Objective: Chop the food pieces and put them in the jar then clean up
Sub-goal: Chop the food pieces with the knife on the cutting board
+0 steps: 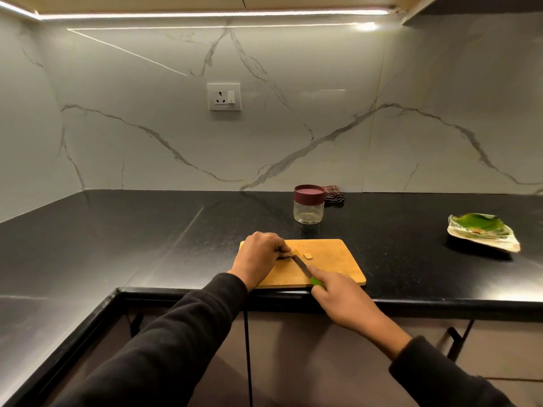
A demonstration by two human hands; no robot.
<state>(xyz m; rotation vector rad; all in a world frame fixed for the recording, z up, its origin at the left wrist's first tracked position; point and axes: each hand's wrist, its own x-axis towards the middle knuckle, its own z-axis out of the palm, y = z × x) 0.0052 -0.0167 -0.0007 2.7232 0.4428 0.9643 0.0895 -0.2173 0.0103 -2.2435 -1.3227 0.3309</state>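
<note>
Food pieces (304,255): small pale tan chunks, low centre of frame, lying on the upper left part of a wooden cutting board (332,265) that sits at the desk's front edge. Left hand (260,258), fingers curled, pins one piece down on the board's left end; exact shape of that piece is hidden under the fingertips. Right hand (338,295) is clamped round the green handle of a small knife (302,267), index finger laid along the top, blade angled up-left with its tip right at the left fingertips, just beside the loose chunks. Black desk (147,239) runs into a corner at left of frame; white marble backsplash with a wall socket (224,96) upper centre. Jar (308,204): clear glass, maroon lid on, standing behind the board, centre frame, apart from it; a little pale material at its bottom, too small to identify. Dark checked cloth (333,195) bunched just right of and behind the jar, against the wall. Leaf plate (482,233), green inside, at right of frame, well apart from the board, holding a small tan bit.
</note>
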